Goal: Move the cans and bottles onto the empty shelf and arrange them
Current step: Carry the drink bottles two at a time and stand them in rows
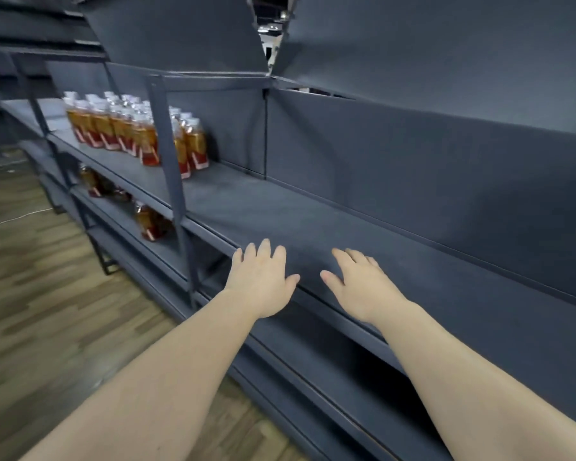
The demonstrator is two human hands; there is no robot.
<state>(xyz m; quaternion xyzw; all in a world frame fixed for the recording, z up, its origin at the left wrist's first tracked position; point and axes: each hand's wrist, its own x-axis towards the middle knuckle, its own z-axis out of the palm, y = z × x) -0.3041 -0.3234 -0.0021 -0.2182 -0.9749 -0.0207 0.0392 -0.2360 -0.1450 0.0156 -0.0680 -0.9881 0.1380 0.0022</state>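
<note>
Floor (47, 294): wood-effect planks in mixed brown and grey tones. A thin white cable (14, 220) lies across the planks at far left.

Shelving run (120, 171): dark grey metal, several tiers, extending from the right foreground to the far left. An upright post (167, 144), joined to a crossbar at its top, divides the run into bays.

Middle shelf deck (313, 221): flat, matte grey.

Back panel (413, 168): plain dark grey, closing the bay behind the deck.

Upper panels (180, 34): same grey, set at a slant. A gap (275, 24) between them shows a ceiling with bright lights beyond.

Lighting on the shelving: even and diffuse, without hard shadows
</note>
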